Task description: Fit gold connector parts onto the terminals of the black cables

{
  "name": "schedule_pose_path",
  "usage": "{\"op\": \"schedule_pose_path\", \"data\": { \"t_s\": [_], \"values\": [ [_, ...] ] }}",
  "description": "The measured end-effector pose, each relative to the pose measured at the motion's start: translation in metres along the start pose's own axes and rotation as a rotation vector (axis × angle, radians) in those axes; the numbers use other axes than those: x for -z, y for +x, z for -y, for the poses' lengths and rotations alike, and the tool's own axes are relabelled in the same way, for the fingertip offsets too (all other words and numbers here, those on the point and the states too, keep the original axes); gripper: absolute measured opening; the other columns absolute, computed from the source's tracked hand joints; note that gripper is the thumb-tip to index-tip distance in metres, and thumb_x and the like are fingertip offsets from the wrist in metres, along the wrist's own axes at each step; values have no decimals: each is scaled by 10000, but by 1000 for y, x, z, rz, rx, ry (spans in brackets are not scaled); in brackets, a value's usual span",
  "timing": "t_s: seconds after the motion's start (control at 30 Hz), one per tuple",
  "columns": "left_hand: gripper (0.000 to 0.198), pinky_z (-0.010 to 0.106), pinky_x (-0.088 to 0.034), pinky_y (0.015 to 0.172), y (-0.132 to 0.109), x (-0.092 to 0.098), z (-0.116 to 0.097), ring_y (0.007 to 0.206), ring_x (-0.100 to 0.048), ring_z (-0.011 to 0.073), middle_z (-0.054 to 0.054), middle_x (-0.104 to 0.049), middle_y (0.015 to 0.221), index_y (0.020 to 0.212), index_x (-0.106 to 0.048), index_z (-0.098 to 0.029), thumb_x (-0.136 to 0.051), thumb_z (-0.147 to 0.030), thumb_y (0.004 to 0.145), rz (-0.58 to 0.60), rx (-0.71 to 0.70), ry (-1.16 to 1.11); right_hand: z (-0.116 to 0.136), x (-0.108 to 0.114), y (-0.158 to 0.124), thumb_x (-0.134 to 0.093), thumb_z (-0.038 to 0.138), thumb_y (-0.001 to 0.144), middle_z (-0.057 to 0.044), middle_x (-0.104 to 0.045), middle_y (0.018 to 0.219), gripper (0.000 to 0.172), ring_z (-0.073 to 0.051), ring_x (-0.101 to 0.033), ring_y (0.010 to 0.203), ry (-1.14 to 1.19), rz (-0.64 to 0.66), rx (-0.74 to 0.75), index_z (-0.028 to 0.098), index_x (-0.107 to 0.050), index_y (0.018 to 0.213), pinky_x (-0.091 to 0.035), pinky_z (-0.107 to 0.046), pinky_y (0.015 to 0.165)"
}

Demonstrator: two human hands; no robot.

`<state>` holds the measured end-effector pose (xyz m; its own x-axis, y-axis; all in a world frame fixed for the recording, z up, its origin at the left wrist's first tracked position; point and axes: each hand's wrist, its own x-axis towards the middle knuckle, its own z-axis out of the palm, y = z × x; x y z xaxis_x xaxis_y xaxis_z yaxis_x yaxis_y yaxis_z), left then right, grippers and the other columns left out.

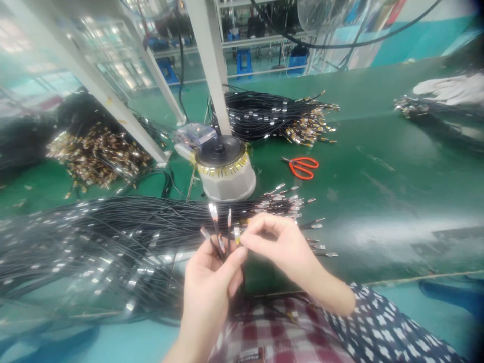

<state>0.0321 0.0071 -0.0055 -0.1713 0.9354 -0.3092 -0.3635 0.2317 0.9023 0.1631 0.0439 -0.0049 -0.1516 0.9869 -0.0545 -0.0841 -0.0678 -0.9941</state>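
My left hand (212,282) is closed round a small bunch of thin black cables (218,233), their metal-tipped ends sticking up out of the fist. My right hand (278,241) pinches the tip of one of those cables between thumb and forefinger, right beside the left thumb. Both hands hover just above the near edge of the green table (378,166). A large pile of the same black cables (94,237) lies to the left, its metal ends (283,201) fanned out just beyond my hands.
A round white and grey device (226,174) stands behind the hands at a white post (212,65). Orange-handled scissors (302,166) lie to its right. More cable bundles (280,118) and gold-tipped ones (96,154) lie farther back. White gloves (449,88) rest at far right.
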Motion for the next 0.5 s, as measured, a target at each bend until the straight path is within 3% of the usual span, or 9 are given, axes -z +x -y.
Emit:
{"op": "schedule_pose_path", "data": {
  "t_s": [0.5],
  "values": [
    [245, 130, -266, 343, 0, 0, -3, 333, -407, -8, -42, -593, 653, 739, -577, -150, -815, -184, 689, -1, -3, 28, -2, -3, -4, -720, 251, 720, -6, -640, 720, 126, -151, -578, 725, 123, 0, -20, 175, -645, 652, -465, -309, 742]
  ]
}}
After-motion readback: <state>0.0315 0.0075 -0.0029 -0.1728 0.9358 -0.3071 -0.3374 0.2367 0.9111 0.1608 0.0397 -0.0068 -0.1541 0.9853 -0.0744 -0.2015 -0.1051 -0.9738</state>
